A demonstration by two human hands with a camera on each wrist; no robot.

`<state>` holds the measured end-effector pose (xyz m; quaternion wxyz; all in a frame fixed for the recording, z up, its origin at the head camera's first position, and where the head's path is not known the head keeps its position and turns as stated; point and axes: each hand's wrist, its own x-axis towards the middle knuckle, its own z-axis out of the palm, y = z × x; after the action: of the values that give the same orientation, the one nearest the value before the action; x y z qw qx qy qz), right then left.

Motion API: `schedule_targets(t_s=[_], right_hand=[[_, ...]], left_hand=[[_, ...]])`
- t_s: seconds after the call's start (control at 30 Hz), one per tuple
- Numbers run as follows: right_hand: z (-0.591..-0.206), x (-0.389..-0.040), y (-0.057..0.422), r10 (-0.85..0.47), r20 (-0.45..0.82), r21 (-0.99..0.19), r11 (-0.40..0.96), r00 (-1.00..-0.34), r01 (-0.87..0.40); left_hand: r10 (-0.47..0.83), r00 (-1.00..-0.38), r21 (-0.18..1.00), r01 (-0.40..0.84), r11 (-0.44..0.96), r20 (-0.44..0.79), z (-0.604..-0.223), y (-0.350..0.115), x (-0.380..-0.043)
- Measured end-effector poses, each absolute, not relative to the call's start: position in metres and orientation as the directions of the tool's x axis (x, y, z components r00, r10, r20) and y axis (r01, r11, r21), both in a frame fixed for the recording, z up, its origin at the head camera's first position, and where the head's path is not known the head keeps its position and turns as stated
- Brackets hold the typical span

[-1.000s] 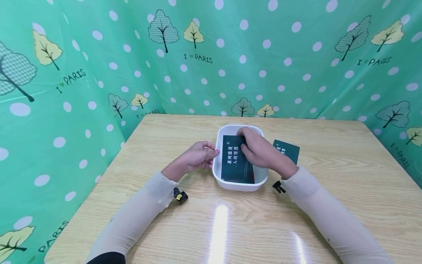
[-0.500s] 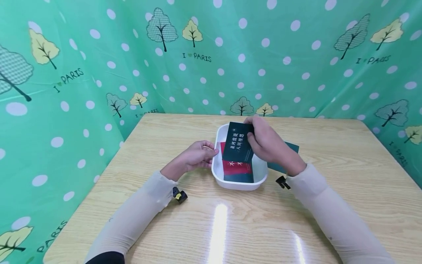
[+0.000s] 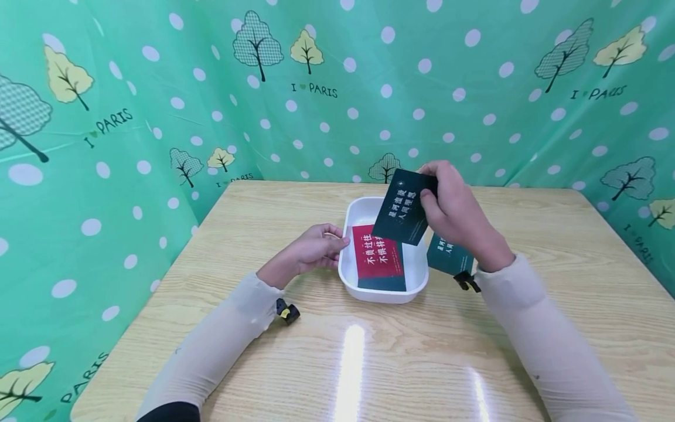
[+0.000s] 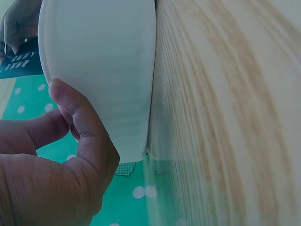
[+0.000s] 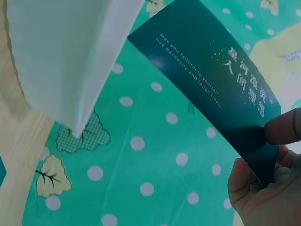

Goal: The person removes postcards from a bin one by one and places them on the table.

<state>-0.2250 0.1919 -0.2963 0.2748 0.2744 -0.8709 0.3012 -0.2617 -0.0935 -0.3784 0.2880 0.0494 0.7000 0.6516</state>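
My right hand pinches a dark green card with white writing, thumb on its printed face, tilted above the far right part of a white plastic basin. In the right wrist view the card shows small English lines beside the larger characters. At the basin's left side my left hand holds the rim; the left wrist view shows a finger against the outer wall. Inside lie a red card and, partly covered by it, a dark green card.
Another dark green card lies on the wooden table right of the basin, partly hidden by my right hand and wrist. Black strap buckles hang at both wrists. A green dotted curtain stands behind the table.
My right hand has lifted the dark green card out of the basin and carried it up and rightward, uncovering the red card. The left hand stays at the rim.
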Motion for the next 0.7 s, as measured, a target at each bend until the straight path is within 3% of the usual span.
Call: schedule_targets(t_s=[0.3, 0.7], right_hand=[[-0.286, -0.227, 0.211, -0.149, 0.661, -0.416, 0.743, -0.736, -0.524], [-0.287, -0.24, 0.244, 0.124, 0.469, -0.559, 0.808, -0.875, -0.185]], left_hand=[[0.449, -0.824, 0.937, -0.325, 0.127, -0.346, -0.378, -0.093, -0.261], [0.447, -0.826, 0.939, -0.314, 0.143, -0.344, -0.379, -0.094, -0.262]])
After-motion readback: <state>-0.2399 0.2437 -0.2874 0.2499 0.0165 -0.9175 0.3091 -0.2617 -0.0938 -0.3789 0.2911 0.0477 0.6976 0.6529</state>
